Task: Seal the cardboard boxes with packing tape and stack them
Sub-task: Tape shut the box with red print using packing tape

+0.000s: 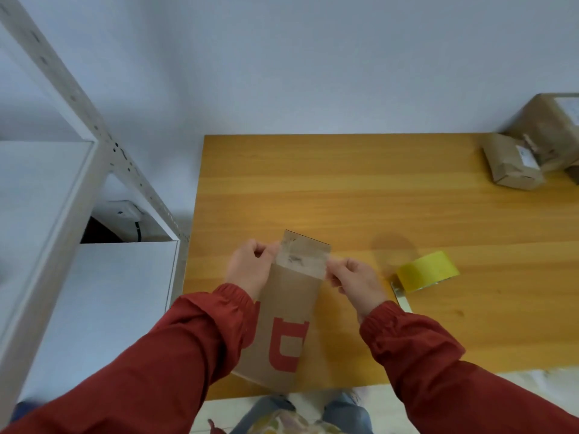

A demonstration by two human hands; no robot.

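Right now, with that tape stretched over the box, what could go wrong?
1. The left hand and the right hand both pinch the tape strip, and neither seems to steady the cardboard box. The box may shift, and the strip may land crooked or wrinkled.
2. The tape roll has a loose tail lying on the table near the right sleeve, which might catch it.

Cardboard box (288, 311) with red lettering at the near edge of the wooden table (344, 189); left hand (250, 267) and right hand (357, 280) pinch opposite ends of a clear tape strip (302, 260) across its far end; yellow tape roll (427, 270) near the right hand; parcels (532, 145) at the far right corner.
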